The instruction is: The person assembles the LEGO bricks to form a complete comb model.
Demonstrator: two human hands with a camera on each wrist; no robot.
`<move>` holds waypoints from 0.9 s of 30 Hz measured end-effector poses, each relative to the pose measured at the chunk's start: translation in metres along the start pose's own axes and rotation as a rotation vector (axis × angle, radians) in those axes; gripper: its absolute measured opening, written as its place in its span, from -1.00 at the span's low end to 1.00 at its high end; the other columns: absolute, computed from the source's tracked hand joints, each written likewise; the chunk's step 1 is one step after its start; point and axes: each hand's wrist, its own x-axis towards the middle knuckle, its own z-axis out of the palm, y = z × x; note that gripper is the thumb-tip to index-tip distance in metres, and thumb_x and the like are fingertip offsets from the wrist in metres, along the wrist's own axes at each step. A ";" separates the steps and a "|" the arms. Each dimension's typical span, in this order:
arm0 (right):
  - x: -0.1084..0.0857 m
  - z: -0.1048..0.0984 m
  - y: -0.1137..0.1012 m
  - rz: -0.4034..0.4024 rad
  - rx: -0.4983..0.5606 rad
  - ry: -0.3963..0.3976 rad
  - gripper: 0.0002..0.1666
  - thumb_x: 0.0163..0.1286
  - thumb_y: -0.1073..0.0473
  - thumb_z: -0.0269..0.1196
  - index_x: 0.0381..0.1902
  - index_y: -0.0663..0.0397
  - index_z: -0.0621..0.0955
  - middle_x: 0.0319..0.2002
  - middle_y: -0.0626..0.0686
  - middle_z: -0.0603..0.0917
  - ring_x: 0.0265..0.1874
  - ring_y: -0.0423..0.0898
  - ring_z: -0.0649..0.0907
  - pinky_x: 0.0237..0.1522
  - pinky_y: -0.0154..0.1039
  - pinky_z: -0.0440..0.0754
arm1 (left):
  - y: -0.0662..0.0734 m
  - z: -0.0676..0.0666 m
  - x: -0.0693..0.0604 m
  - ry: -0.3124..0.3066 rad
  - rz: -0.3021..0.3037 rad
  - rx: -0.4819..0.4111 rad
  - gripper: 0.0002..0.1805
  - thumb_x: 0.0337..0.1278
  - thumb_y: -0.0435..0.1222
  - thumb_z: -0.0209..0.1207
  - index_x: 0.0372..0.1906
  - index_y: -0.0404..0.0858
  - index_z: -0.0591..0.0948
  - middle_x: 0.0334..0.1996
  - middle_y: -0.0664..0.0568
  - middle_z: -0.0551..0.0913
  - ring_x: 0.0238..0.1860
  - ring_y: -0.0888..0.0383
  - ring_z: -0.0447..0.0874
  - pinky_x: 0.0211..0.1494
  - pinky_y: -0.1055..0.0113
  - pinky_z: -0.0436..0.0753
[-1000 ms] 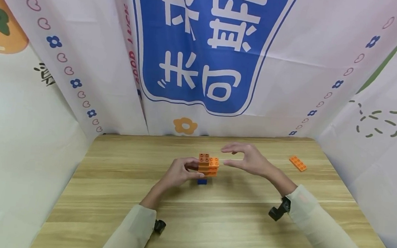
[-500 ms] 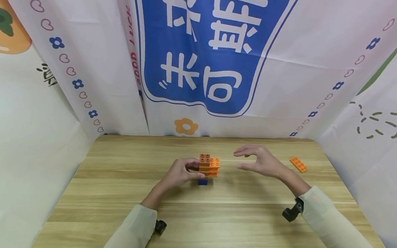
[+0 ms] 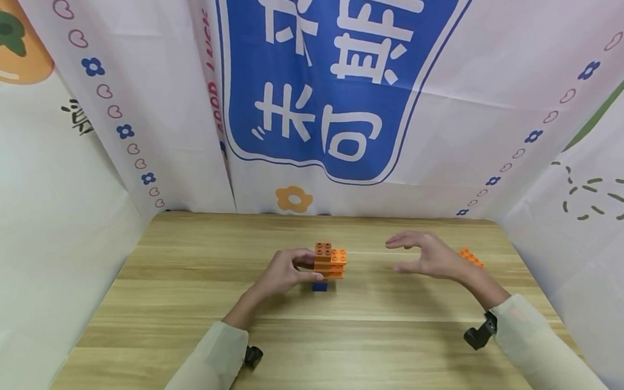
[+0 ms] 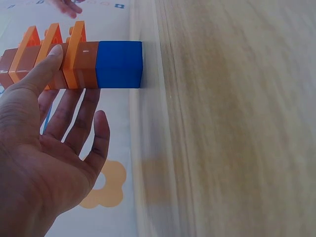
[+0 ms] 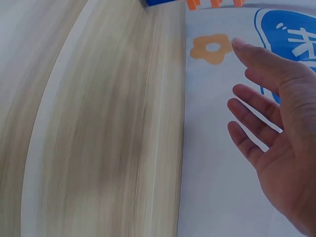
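A tower of toy building bricks (image 3: 323, 251) stands upright near the middle of the table. Its bottom brick is blue (image 4: 119, 64); above it brown bricks alternate with thin orange plates (image 4: 75, 55) that jut out to the right. My left hand (image 3: 281, 271) grips the tower from its left side, thumb on the near face and fingers behind. To the right, my right hand (image 3: 431, 256) hovers above the table, its fingers relaxed and apart, holding nothing. Beyond that hand lies a loose orange plate (image 3: 470, 257), partly hidden by the wrist.
The wooden table (image 3: 301, 351) meets a white printed cloth (image 3: 426, 197) at the back, with cloth on both sides too. A black wrist camera (image 3: 480, 335) hangs under the right sleeve, another (image 3: 253, 356) under the left.
My right hand has moved away from the tower to the right, toward the loose orange plate, now partly covering it. My left hand and the tower stay in place.
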 end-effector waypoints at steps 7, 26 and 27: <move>-0.012 -0.008 0.008 0.018 -0.050 -0.024 -0.38 0.10 0.22 0.66 0.15 0.13 0.76 0.15 0.13 0.77 0.15 0.17 0.73 0.18 0.23 0.66 | -0.001 0.001 0.000 0.007 0.006 -0.008 -0.54 0.11 -0.22 0.59 0.11 -0.25 0.76 -0.08 0.00 0.83 -0.08 0.13 0.80 0.00 0.23 0.76; -0.046 -0.030 0.037 0.113 -0.102 -0.022 -0.39 0.11 0.21 0.67 0.13 0.17 0.75 0.11 0.13 0.78 0.04 0.15 0.77 0.02 0.08 0.75 | 0.000 0.001 -0.001 0.004 0.006 -0.010 -0.53 0.13 -0.22 0.57 0.13 -0.26 0.75 -0.06 -0.02 0.83 -0.09 0.13 0.79 -0.07 0.29 0.76; -0.048 -0.031 0.039 0.123 -0.106 -0.024 -0.39 0.11 0.21 0.67 0.14 0.17 0.75 0.11 0.13 0.77 0.04 0.15 0.76 0.02 0.07 0.74 | 0.000 0.001 -0.001 0.006 0.004 -0.008 -0.53 0.13 -0.22 0.57 0.13 -0.25 0.75 -0.07 -0.02 0.83 -0.09 0.13 0.78 -0.06 0.29 0.76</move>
